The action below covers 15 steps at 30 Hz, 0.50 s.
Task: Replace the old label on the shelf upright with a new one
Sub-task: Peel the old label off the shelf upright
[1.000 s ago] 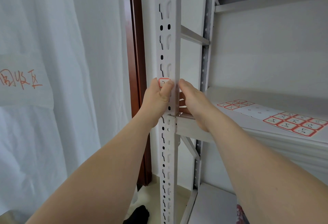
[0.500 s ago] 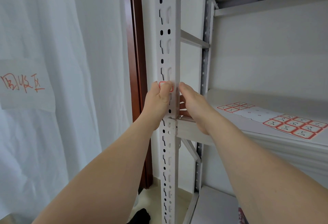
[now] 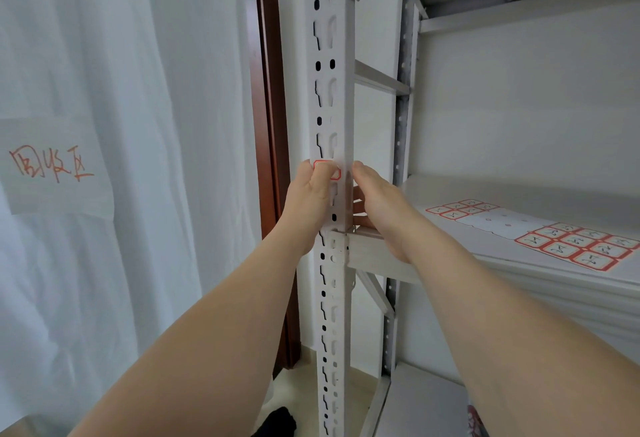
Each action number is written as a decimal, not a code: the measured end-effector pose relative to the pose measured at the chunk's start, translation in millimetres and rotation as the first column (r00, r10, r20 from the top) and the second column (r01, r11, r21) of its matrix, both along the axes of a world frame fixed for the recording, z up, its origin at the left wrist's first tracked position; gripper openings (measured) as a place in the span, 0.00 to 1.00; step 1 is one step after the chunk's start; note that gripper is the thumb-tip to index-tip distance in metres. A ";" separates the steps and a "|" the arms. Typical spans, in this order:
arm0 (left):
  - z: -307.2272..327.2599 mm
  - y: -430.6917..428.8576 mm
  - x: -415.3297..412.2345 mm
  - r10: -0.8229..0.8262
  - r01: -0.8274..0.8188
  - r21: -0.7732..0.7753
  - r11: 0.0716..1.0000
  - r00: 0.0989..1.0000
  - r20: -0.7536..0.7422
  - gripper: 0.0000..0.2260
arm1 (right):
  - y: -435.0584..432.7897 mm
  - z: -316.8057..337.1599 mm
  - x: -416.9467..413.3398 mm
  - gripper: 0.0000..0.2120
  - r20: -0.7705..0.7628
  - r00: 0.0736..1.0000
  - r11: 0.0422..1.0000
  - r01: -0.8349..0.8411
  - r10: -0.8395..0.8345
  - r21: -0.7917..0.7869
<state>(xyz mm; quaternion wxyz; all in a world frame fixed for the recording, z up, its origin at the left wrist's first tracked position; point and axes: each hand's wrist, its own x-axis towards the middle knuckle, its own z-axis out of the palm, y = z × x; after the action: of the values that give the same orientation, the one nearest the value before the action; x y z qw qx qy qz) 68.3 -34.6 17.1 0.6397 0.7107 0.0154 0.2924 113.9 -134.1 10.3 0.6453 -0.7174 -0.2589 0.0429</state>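
Left hand (image 3: 308,201) wraps the shelf upright (image 3: 333,90) from its left edge, thumb flat on the red-bordered label (image 3: 336,174) at the hand's 12 o'clock. Right hand (image 3: 381,210) clasps the post's other side, fingers curled behind it. The label is stuck on the upright's front face, just above the shelf (image 3: 450,191) joint. Out at 3 o'clock, label sheets (image 3: 575,246) lie on the shelf; at 9 o'clock, a handwritten paper note (image 3: 52,166) hangs on the white curtain (image 3: 156,56).
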 end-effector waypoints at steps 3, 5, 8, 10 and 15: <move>-1.1 2.1 0.5 -0.003 0.003 0.048 0.999 1.000 -0.001 0.12 | -0.4 -0.3 0.5 0.22 0.002 1.000 1.000 -0.006 0.006 0.004; -2.0 3.1 2.7 0.014 -0.015 0.081 0.997 1.000 0.014 0.09 | -0.1 -0.5 1.1 0.22 0.006 1.000 1.000 -0.001 0.001 0.001; -3.3 4.3 6.0 0.022 -0.026 0.090 0.996 0.999 0.048 0.07 | 0.7 -0.9 2.3 0.23 0.007 1.000 1.000 0.002 -0.002 -0.003; -3.5 5.3 6.9 0.027 -0.033 0.100 0.994 0.998 0.055 0.06 | 0.6 -1.1 3.2 0.22 0.007 1.000 1.000 0.002 -0.002 0.002; -1.1 5.7 7.5 0.042 -0.049 0.118 0.992 0.997 0.067 0.06 | 1.0 0.3 1.4 0.23 0.007 1.000 1.000 0.006 -0.006 -0.003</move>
<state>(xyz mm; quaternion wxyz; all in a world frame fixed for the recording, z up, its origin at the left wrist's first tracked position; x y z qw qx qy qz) 75.8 -28.9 16.0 0.5895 0.7373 -0.0065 0.3301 115.3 -133.1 10.5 0.6436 -0.7192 -0.2590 0.0387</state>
